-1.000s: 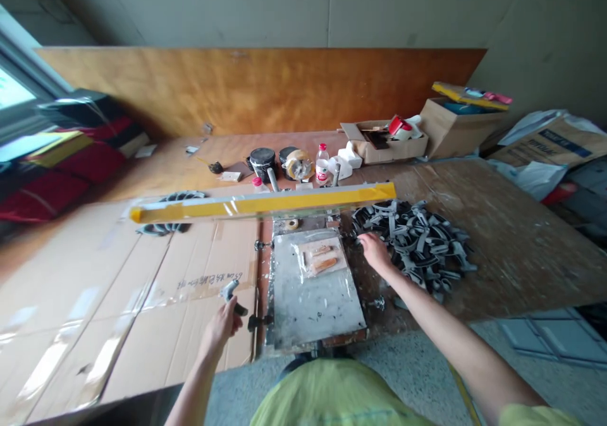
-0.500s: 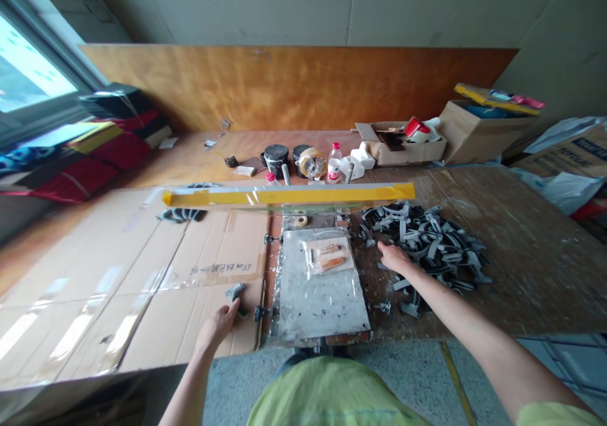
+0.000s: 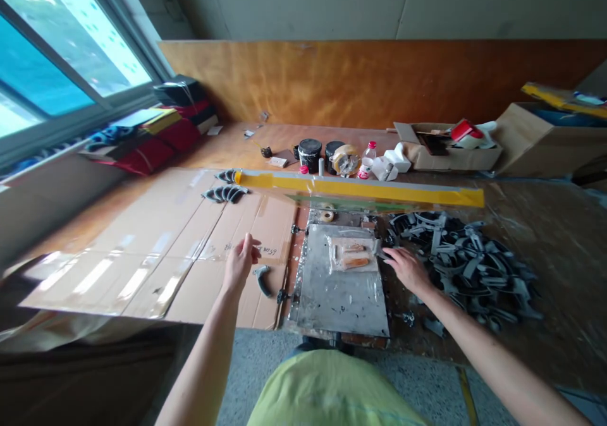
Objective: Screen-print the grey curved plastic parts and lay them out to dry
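Note:
My left hand (image 3: pixel 241 261) is held over the cardboard sheet, its fingers loosely apart and nothing visible in them. Just below it, a grey curved plastic piece (image 3: pixel 263 281) lies alone on the cardboard. My right hand (image 3: pixel 405 268) is at the right edge of the grey metal plate (image 3: pixel 341 303), with its fingertips closed on another grey plastic piece (image 3: pixel 380 249), mostly covered by the fingers. To the right of that hand spreads a heap of similar grey pieces (image 3: pixel 474 261). A clear-wrapped pad with two orange-brown strips (image 3: pixel 355 263) sits on the plate.
Rows of curved pieces (image 3: pixel 226 193) lie farther back on the cardboard sheet (image 3: pixel 156 224). A long yellow-taped bar (image 3: pixel 360 188) crosses behind the plate. Beyond it stand black tubs (image 3: pixel 310 154), a tape roll (image 3: pixel 346 160), a bottle (image 3: pixel 368 158) and an open carton (image 3: pixel 455 158).
My left hand has let go of the grey curved piece on the cardboard and moved up and away. My right hand has drawn from the heap toward the plate with a piece. The view has turned left.

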A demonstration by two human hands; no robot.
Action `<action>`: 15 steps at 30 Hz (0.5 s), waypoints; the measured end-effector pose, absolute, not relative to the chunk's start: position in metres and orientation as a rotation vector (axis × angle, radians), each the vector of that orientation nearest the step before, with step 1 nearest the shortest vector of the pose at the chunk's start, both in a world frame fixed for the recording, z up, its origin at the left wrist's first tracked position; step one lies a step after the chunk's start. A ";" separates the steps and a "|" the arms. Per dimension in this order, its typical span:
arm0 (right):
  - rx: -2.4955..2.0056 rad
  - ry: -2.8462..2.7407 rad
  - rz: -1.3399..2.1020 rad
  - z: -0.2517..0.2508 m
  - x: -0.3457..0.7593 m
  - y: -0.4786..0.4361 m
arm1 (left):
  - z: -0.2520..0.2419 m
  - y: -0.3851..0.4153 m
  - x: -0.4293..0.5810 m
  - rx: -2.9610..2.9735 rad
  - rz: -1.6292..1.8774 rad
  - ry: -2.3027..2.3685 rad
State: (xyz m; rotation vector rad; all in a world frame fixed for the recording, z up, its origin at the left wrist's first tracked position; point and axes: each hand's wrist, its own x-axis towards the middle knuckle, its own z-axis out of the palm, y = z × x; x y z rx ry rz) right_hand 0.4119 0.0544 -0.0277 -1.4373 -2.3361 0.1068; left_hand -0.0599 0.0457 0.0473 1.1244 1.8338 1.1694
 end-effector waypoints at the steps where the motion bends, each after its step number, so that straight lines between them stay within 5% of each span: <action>1: -1.348 -2.360 0.152 -0.022 0.391 0.058 | 0.065 0.055 -0.047 1.124 1.267 1.739; 7: -1.240 -2.538 0.233 -0.008 0.315 0.075 | 0.146 0.097 0.014 1.189 1.618 1.383; 15: -1.454 -2.578 0.142 0.001 0.304 0.053 | 0.153 0.099 0.025 1.259 1.545 1.466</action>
